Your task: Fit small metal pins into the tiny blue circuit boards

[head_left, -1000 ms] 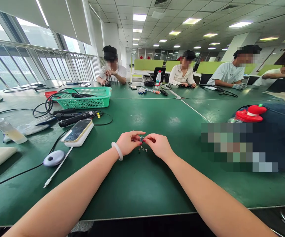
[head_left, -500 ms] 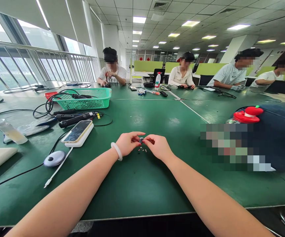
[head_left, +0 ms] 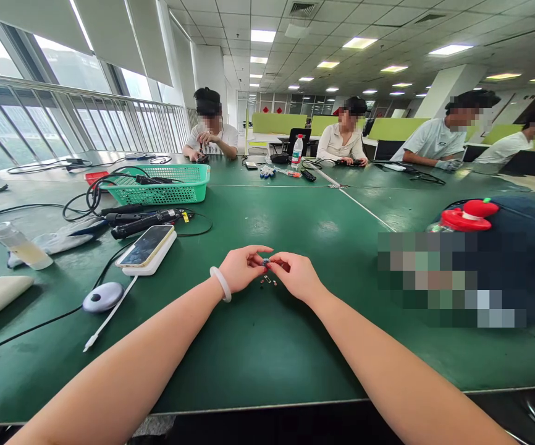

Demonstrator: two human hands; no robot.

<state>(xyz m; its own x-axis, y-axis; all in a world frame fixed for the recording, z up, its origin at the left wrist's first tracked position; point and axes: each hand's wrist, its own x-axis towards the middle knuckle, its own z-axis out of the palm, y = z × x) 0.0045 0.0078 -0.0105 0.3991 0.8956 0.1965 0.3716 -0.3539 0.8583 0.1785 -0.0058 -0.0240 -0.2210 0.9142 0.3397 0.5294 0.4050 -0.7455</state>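
My left hand (head_left: pixel 242 267), with a white bangle on the wrist, and my right hand (head_left: pixel 298 275) meet fingertip to fingertip just above the green table (head_left: pixel 258 346). Both pinch one tiny dark part (head_left: pixel 265 262) between them. A few more small parts (head_left: pixel 269 281) lie on the mat right under the fingers. Both forearms reach in from the near edge.
To the left lie a phone on a white block (head_left: pixel 146 248), a grey mouse-like device (head_left: pixel 102 296), black tools and cables (head_left: pixel 142 221), a green basket (head_left: pixel 163 183) and a clear bottle (head_left: pixel 17 245). A red-capped jar (head_left: pixel 469 216) stands at right. Several seated people work at the far side.
Both hands stay pinched on the tiny part in about the same spot, with only slight finger movement. The view shifted a little.
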